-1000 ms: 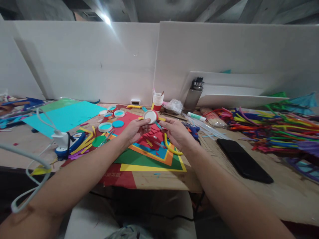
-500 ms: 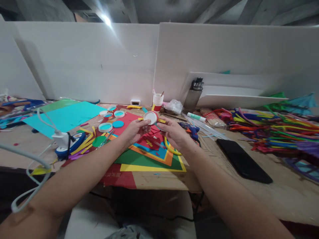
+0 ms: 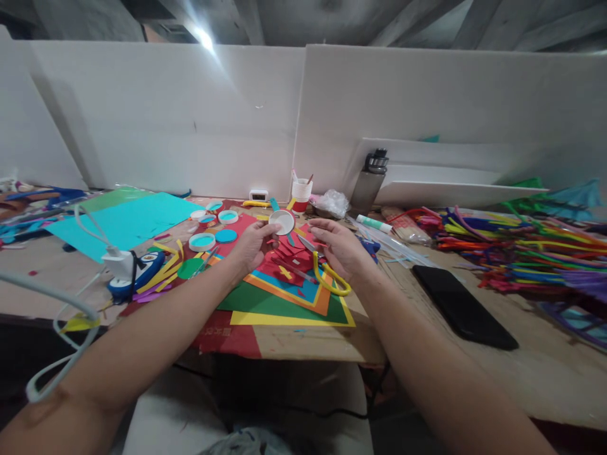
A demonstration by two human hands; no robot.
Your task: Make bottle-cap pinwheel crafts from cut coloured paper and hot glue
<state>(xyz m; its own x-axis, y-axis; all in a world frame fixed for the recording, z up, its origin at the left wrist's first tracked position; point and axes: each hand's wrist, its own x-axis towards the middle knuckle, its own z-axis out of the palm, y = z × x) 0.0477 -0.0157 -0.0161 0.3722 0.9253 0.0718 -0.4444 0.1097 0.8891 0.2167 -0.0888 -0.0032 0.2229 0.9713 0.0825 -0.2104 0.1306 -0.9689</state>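
My left hand [image 3: 255, 246] pinches a white round cup piece [image 3: 282, 222] with a red outside, its pale inner face toward me. Yellow and teal paper strips [image 3: 274, 205] stick out around its rim. To the right, my right hand [image 3: 339, 245] is off the piece with its fingers apart. Just below those fingers lie yellow-handled scissors [image 3: 332, 278], blades pointing left. Beneath both hands is a stack of coloured paper sheets [image 3: 284, 308], with red paper scraps and a small yellow cross on top.
Cup pieces with blue discs [image 3: 202, 241] and yellow strips [image 3: 173, 268] lie left. A paper cup with pens [image 3: 302, 193], a bottle [image 3: 368, 183] and a glue stick [image 3: 374, 223] stand or lie behind. Right are a black phone [image 3: 462, 306] and pipe cleaners [image 3: 512, 246].
My right hand has let go of the cup piece and opened to its right. The piece has turned in my left hand and shifted slightly left.
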